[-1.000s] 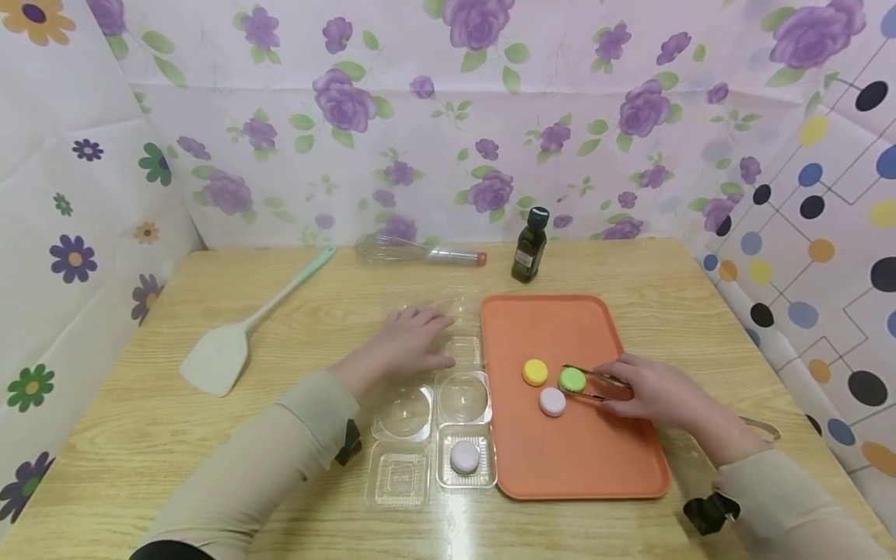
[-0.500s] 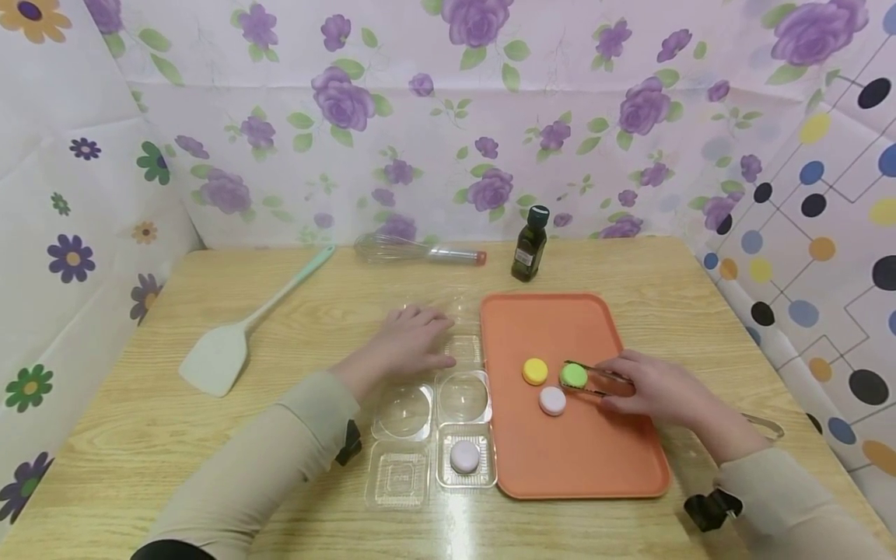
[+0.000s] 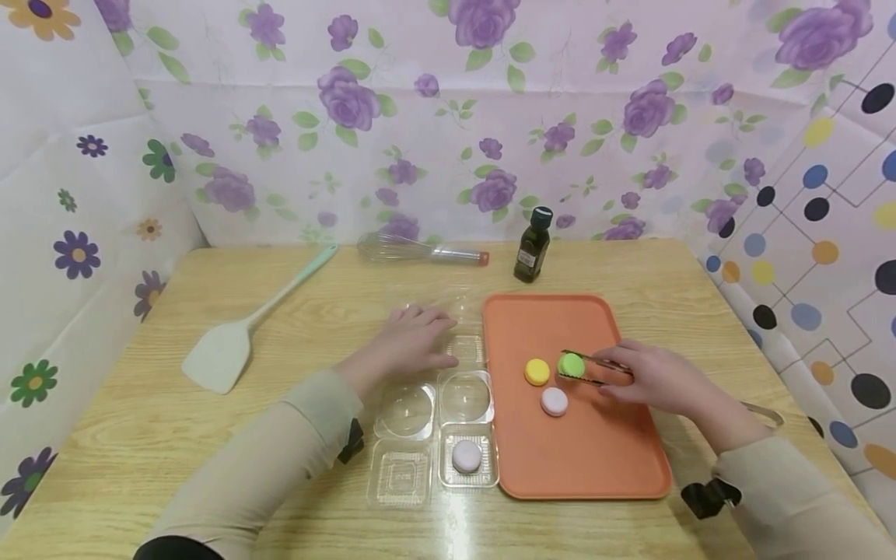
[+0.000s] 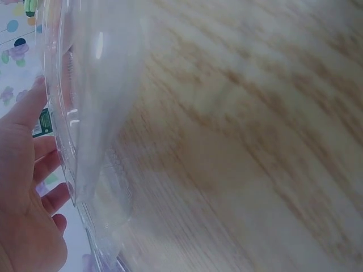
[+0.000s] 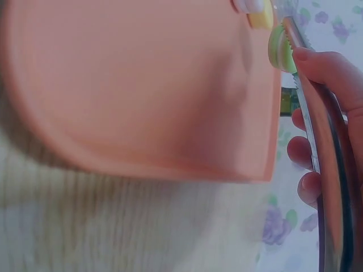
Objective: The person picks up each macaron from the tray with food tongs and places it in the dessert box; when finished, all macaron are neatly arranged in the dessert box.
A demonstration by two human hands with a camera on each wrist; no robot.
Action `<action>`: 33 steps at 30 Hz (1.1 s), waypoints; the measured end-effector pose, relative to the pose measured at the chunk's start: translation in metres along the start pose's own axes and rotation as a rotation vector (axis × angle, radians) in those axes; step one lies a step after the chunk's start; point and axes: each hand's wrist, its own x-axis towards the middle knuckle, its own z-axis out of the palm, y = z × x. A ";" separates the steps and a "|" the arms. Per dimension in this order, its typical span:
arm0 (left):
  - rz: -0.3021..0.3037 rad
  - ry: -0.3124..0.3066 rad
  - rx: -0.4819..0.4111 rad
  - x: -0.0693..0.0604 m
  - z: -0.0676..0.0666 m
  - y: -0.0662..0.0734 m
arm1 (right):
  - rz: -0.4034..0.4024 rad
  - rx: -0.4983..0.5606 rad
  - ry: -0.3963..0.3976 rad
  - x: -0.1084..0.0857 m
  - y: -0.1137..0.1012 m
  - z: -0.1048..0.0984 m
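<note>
My right hand grips metal tongs, whose serrated tips hold a green macaron over the orange tray. Close by on the tray lie a yellow macaron and a pale pink macaron. The left hand reaches over the clear plastic containers with fingers loosely extended; in the left wrist view its fingertips touch a container's edge. One pale lilac macaron sits in the front right compartment. The hand partly hides the rear containers.
At the back stand a dark bottle and, lying left of it, a whisk. A pale green spatula lies on the left of the wooden table. Patterned sheets border the table at the back and sides.
The tongs, with the green macaron between their tips, have risen slightly and shifted a little away from the pink one. My left hand stays in place.
</note>
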 end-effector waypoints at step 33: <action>-0.020 -0.012 -0.040 0.002 -0.002 0.002 | -0.101 0.035 0.021 0.054 -0.033 0.003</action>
